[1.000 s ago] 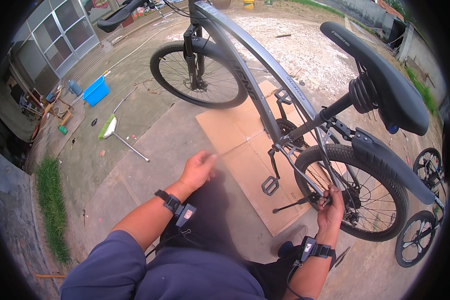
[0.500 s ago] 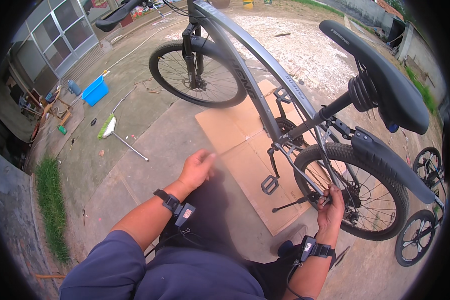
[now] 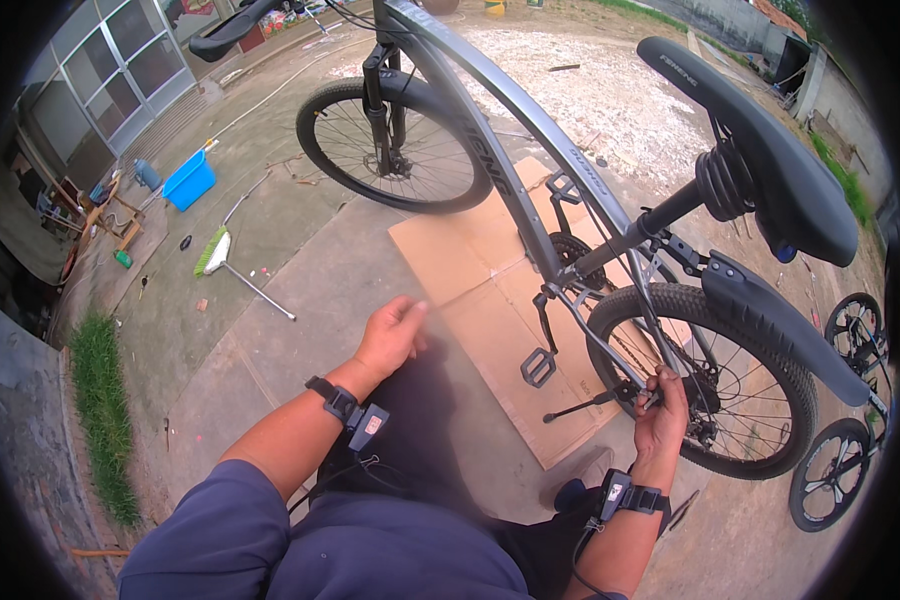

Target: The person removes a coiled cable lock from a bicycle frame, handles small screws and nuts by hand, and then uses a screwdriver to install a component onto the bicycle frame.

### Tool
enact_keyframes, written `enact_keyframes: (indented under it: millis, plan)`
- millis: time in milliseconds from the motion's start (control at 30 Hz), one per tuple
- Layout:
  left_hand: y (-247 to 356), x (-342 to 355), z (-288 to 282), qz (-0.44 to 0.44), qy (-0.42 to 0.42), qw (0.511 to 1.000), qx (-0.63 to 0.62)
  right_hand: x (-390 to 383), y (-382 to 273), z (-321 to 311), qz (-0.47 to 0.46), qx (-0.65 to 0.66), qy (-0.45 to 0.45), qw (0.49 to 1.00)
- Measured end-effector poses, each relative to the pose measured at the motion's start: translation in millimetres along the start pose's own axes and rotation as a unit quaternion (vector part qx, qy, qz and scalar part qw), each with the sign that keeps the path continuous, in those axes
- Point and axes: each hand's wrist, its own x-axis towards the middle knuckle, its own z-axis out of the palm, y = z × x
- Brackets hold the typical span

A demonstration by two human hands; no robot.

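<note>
A grey bicycle (image 3: 530, 105) stands upright in front of me, its front wheel at the far left and rear wheel (image 3: 800, 385) at the right. My right hand (image 3: 662, 415) is at the frame beside the rear hub, close to the upper end of the kickstand (image 3: 578, 407). Its fingers are curled together in a pinch around something small that they mostly hide. My left hand (image 3: 392, 338) hangs over my thigh, apart from the bicycle. Its fingers are loosely bent, and nothing shows in them. The pedal (image 3: 539, 367) lies between the hands.
Flattened cardboard (image 3: 460, 270) lies under the bicycle. The black saddle (image 3: 770, 160) and rear mudguard (image 3: 785, 325) overhang at right. Another bicycle's wheel (image 3: 830, 475) shows at the right edge. A broom (image 3: 217, 252) and a blue tub (image 3: 189, 181) are on the ground at left.
Almost nothing differs. The view has shifted very slightly; both hands keep their places, the right one at the rear of the frame.
</note>
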Motion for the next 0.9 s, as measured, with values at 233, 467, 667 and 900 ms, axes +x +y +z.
enact_keyframes:
  millis: [233, 467, 667, 900]
  plan:
    - [1.2, -1.1, -0.3, 0.0, 0.001, 1.0, 0.006, 0.9, 0.1, -1.4, -0.002, 0.002, -0.004, 1.0]
    - [1.6, -0.9, 0.0, -0.003, 0.002, 1.0, 0.004, 3.1, 1.2, -6.6, 0.007, 0.009, -0.005, 1.0]
    - [3.0, -1.0, 1.2, -0.003, 0.007, 1.0, 0.003, 7.5, 8.0, -10.7, -0.001, 0.043, -0.017, 0.999]
    - [2.2, -0.9, 0.9, 0.003, 0.004, 1.0, 0.003, 7.9, 8.2, -11.4, -0.001, 0.045, -0.027, 0.999]
